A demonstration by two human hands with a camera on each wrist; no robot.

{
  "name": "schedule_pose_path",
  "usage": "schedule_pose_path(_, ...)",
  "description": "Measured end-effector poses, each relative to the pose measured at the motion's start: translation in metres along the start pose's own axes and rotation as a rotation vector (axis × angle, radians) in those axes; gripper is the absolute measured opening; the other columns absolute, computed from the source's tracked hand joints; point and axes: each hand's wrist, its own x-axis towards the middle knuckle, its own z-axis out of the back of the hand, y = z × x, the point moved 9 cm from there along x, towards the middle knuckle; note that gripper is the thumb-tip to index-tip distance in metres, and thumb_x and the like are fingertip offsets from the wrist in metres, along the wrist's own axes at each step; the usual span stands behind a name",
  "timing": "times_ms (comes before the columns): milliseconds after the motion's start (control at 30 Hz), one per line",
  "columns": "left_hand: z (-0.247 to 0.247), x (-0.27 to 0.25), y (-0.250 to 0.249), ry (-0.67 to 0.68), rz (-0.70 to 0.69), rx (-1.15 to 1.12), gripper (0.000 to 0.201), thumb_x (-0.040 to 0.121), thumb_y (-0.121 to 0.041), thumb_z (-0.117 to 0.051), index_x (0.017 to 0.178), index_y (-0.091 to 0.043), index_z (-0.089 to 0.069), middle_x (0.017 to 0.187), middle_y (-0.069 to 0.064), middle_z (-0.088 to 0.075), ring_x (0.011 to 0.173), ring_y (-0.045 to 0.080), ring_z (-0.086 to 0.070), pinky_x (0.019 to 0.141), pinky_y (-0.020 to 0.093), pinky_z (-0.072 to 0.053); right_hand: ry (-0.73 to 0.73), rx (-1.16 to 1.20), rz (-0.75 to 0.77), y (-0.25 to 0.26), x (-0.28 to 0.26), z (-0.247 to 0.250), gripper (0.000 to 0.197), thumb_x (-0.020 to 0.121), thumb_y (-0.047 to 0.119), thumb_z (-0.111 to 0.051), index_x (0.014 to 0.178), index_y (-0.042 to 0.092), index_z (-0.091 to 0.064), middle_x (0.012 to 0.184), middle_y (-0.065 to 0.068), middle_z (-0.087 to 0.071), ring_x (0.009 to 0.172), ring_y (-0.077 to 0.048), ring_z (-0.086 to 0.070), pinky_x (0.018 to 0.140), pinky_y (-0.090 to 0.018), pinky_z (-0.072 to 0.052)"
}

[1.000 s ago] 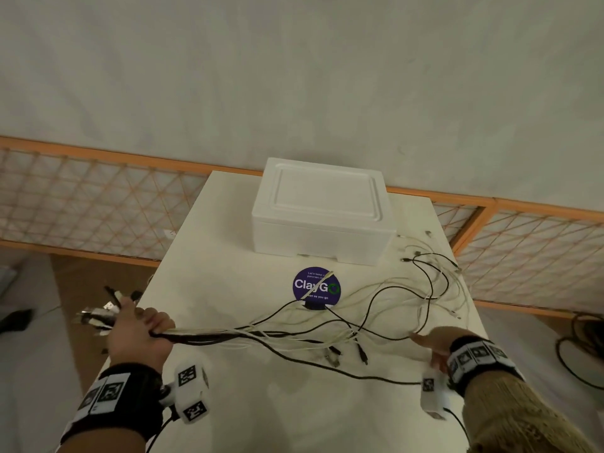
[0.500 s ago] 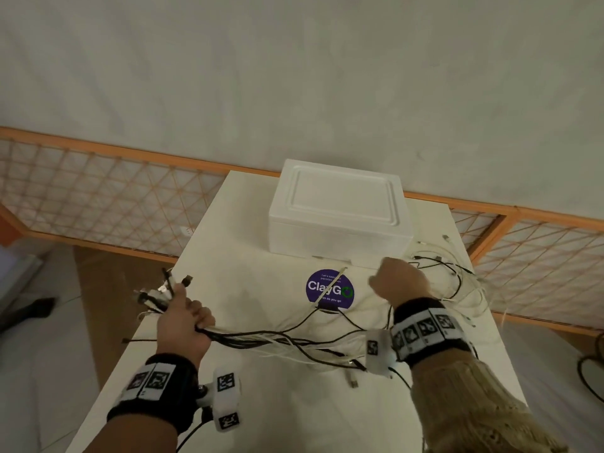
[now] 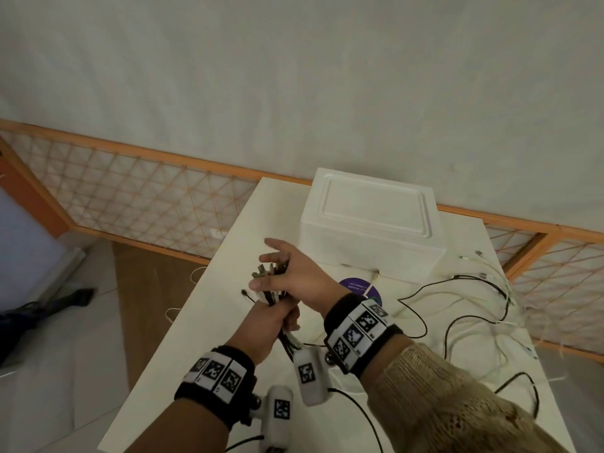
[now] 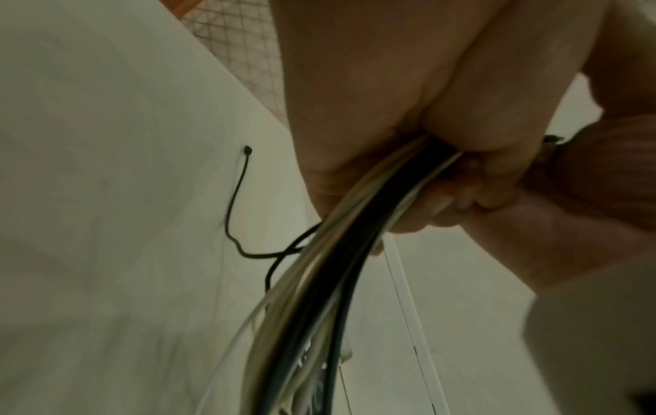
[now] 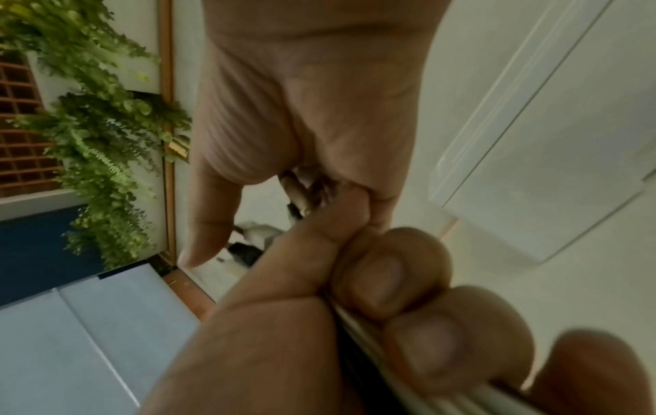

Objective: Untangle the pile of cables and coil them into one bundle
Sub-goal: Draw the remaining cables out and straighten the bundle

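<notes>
— Head view?
— Left hand (image 3: 268,322) fisted round the cables (image 3: 273,289), plug ends fanned above; right hand (image 3: 294,276) spread flat over those plugs, fingers straight. Loose strands trailing right across the table (image 3: 209,354), past the foam box (image 3: 372,223) and purple sticker (image 3: 359,287).
— Left wrist view?
— Fingers (image 4: 490,179) wrapped round a black-and-white bundle, one black end curling free.
— Right wrist view?
— Plugs under the palm, left knuckles blocking most.
— Since half a second ago?
— Right hand off the tangle by the box, now across to the left.

Right hand (image 5: 312,92) fills top centre; left hand (image 5: 319,337), lower frame, fingers curled round cables (image 5: 369,334). Fern (image 5: 99,126) upper left.
</notes>
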Motion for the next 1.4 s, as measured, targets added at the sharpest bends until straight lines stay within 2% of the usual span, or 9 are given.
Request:
schedule_pose_path(200, 0.0, -0.005, -0.002, 0.1, -0.034, 0.311, 0.017, 0.086, -0.016, -0.059, 0.071, -0.009, -0.057, 0.056, 0.005, -0.052, 0.048, 0.015, -0.047, 0.056, 0.029, -0.041, 0.115, 0.106, -0.148, -0.02, -0.002, -0.007, 0.063, 0.056, 0.027, -0.083, 0.115, 0.018, -0.061, 0.108, -0.007, -0.064, 0.101, -0.021, -0.063, 0.097, -0.035, -0.048)
schedule_pose_path(433, -0.002, 0.0, -0.001, 0.142, 0.023, 0.286, 0.007, 0.074, -0.009, -0.062, 0.068, -0.006, -0.061, 0.055, 0.006, -0.057, 0.052, 0.018, -0.053, 0.056, 0.028, -0.046, -0.017, -0.045, 0.201, 0.012, -0.014, -0.009, 0.015, 0.073, 0.004, -0.074, 0.072, 0.016, -0.067, 0.073, 0.007, -0.065, 0.073, -0.009, -0.061, 0.073, -0.026, -0.052)
schedule_pose_path(567, -0.001, -0.004, -0.005, 0.174, 0.049, 0.1, 0.014, 0.067, -0.011, -0.064, 0.08, -0.005, -0.066, 0.063, 0.007, -0.06, 0.059, 0.017, -0.058, 0.072, 0.037, -0.051, -0.102, -0.04, 0.24, 0.013, -0.016, 0.001, 0.009, 0.079, 0.005, -0.071, 0.083, 0.013, -0.068, 0.077, 0.005, -0.065, 0.074, -0.01, -0.061, 0.073, -0.026, -0.051)
schedule_pose_path(733, -0.006, -0.002, -0.015, 0.143, -0.008, 0.116, 0.019, 0.064, -0.011, -0.055, 0.083, -0.009, -0.058, 0.047, -0.006, -0.045, 0.044, 0.009, -0.04, 0.061, 0.032, -0.048, -0.211, -0.304, 0.407, 0.033, -0.02, 0.004, 0.069, 0.072, 0.032, -0.08, 0.132, 0.037, -0.047, 0.132, 0.016, -0.048, 0.113, -0.003, -0.053, 0.093, -0.011, -0.041)
schedule_pose_path(933, 0.007, 0.009, -0.017, 0.122, -0.045, 0.279, 0.017, 0.066, -0.019, -0.054, 0.071, -0.004, -0.06, 0.057, 0.009, -0.056, 0.06, 0.024, -0.055, 0.062, 0.035, -0.047, -0.19, -0.733, 0.482, 0.038, -0.018, -0.016, 0.04, 0.095, 0.043, -0.046, 0.117, 0.016, -0.067, 0.118, -0.001, -0.068, 0.111, -0.014, -0.059, 0.095, -0.029, -0.045)
schedule_pose_path(1067, 0.007, 0.004, -0.024, 0.149, -0.079, 0.181, 0.018, 0.073, -0.02, -0.052, 0.083, -0.01, -0.063, 0.066, 0.004, -0.062, 0.064, 0.019, -0.058, 0.06, 0.03, -0.05, -0.243, -0.731, 0.599, 0.045, -0.022, -0.023, 0.035, 0.093, 0.038, -0.048, 0.089, 0.011, -0.071, 0.083, 0.001, -0.07, 0.078, -0.012, -0.06, 0.072, -0.029, -0.047)
schedule_pose_path(1133, 0.005, 0.003, -0.022, 0.185, -0.074, 0.135, 0.02, 0.075, -0.016, -0.053, 0.09, -0.009, -0.063, 0.072, 0.008, -0.059, 0.066, 0.021, -0.054, 0.063, 0.032, -0.05, -0.316, -0.652, 0.612, 0.045, -0.023, -0.016, 0.03, 0.088, 0.036, -0.055, 0.086, 0.01, -0.071, 0.087, 0.0, -0.071, 0.083, -0.014, -0.063, 0.077, -0.032, -0.05)
schedule_pose_path(1267, 0.012, 0.007, -0.021, 0.165, -0.062, 0.109, 0.021, 0.067, -0.014, -0.06, 0.086, -0.006, -0.062, 0.059, 0.009, -0.055, 0.055, 0.021, -0.051, 0.064, 0.037, -0.043, -0.328, -0.271, 0.312, 0.024, -0.015, 0.0, 0.039, 0.078, 0.042, -0.069, 0.113, 0.026, -0.064, 0.126, 0.008, -0.059, 0.118, -0.007, -0.051, 0.099, -0.024, -0.039)
schedule_pose_path(1400, 0.011, 0.004, -0.019, 0.221, -0.015, 0.126, 0.019, 0.061, -0.01, -0.062, 0.078, -0.001, -0.063, 0.06, 0.012, -0.056, 0.058, 0.023, -0.054, 0.066, 0.037, -0.045, -0.269, -0.147, 0.123, 0.013, -0.009, -0.005, 0.028, 0.077, 0.035, -0.074, 0.103, 0.025, -0.068, 0.106, 0.006, -0.068, 0.098, -0.008, -0.064, 0.093, -0.033, -0.051)
